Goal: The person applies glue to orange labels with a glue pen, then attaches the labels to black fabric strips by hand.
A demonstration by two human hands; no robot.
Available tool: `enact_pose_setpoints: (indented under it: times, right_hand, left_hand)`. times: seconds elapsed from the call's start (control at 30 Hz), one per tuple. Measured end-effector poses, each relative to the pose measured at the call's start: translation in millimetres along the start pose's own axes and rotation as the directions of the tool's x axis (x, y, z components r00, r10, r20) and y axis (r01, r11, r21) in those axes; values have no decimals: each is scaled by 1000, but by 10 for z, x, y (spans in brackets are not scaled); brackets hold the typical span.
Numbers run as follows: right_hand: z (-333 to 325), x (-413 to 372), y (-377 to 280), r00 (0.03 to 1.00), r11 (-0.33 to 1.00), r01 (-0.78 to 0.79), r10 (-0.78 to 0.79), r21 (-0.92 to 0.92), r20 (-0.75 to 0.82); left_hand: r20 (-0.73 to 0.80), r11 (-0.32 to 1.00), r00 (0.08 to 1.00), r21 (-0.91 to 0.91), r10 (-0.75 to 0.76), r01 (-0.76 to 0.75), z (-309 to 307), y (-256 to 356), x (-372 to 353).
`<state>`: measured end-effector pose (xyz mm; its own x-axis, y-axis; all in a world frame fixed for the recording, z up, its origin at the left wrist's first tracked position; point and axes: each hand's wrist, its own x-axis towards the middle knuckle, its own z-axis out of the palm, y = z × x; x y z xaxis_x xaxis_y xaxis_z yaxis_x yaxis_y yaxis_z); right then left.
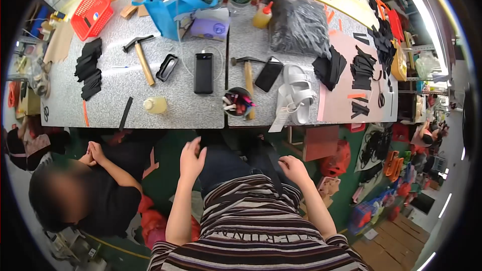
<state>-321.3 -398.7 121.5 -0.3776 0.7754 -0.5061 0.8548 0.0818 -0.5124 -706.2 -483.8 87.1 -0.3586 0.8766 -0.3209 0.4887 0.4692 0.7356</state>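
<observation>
My left hand (191, 159) hangs over my lap, just below the table's front edge, with its fingers apart and nothing in it. On the other side, my right hand (294, 169) is held above my thigh, empty, its fingers loosely bent. Nearest to both hands on the table are a cup of pens (238, 103), a white two-strap sandal (299, 95) with a tag, and a small bottle of pale yellow liquid (155, 105). A hammer (249, 80) lies behind the cup, beside a dark phone (269, 74). A black power bank (204, 74) lies further left.
Another hammer (143, 62), black strips (90, 70), a red basket (93, 14) and a blue bag (173, 0) occupy the table's left part. At right are a black plastic bundle (301, 24) and more black pieces (362, 68). A person (95, 195) sits at my left, hands clasped.
</observation>
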Motion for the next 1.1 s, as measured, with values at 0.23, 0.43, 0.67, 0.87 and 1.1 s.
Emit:
enact_pose_setpoints:
  times: [0.23,0.43,0.67,0.87,1.1]
  right_hand:
    - [-157,-593,1238,994,996,-36,44,80,-100]
    - [-116,-1420,2430,980,989,-118,131,89,-151]
    - [-398,-1557,2526,958,965,-215,237,147,-159]
    - [-1009,-647,1650,965,982,146,-115,120,-234]
    - [-2019,137,679,782,849,526,-505,-46,-366]
  left_hand:
    - [-63,836,975,-529,-213,148,844,640,734]
    - [-16,638,919,-725,-395,261,1195,820,890]
    - [-312,998,948,26,66,-61,868,1570,438]
    - [-88,968,990,235,107,-83,1067,2183,208]
    - [-22,989,990,-47,139,-140,1335,2804,435]
